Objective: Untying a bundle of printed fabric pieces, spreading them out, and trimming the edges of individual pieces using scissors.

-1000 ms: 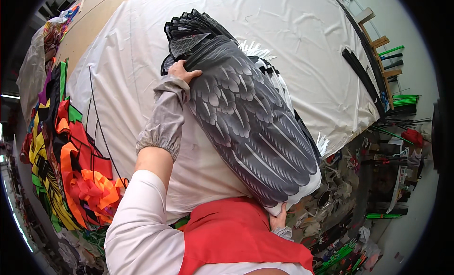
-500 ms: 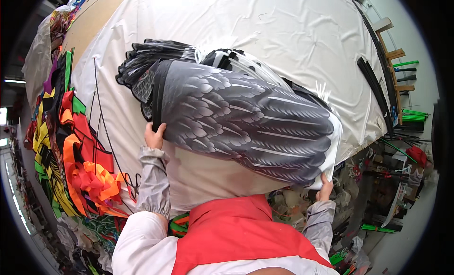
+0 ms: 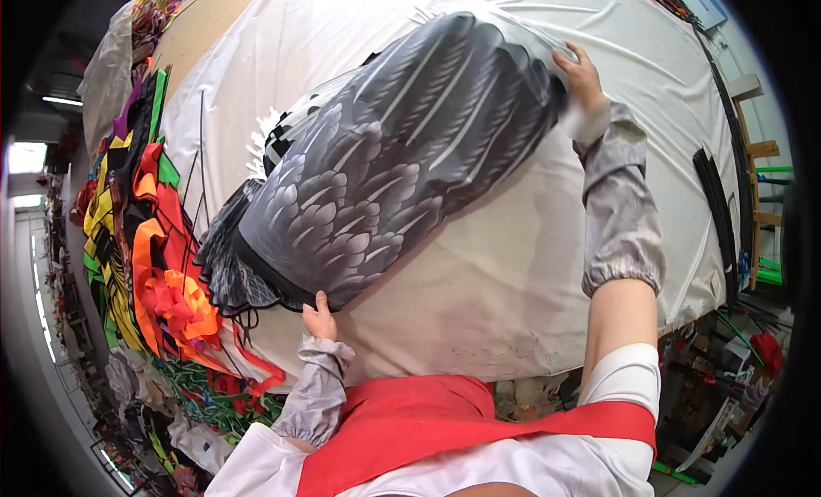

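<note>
A folded grey feather-printed fabric (image 3: pixel 359 172) lies slantwise on the white-covered table, with a black band along its near left end. My left hand (image 3: pixel 321 320) is closed on that banded end, thumb on top. My right hand (image 3: pixel 583 76) reaches out to the far right end, its bent fingers pinching the white edge there; part of the wrist is blurred. Darker feather-printed folds (image 3: pixel 224 253) stick out beyond the left end. White cord-like strands (image 3: pixel 263 142) show behind the fabric.
Red, orange, yellow and black fabric strips (image 3: pixel 175 300) are heaped at the table's left edge. Thin black rods (image 3: pixel 203 155) lie beside them. Black strips (image 3: pixel 717 210) lie along the right edge, near a wooden rack (image 3: pixel 761 150). The white cloth (image 3: pixel 513 275) is wrinkled.
The fabric has swung round, its right end moving far and up while the left end came nearer. My right hand has travelled far across the table; my left hand moved slightly right and nearer.
</note>
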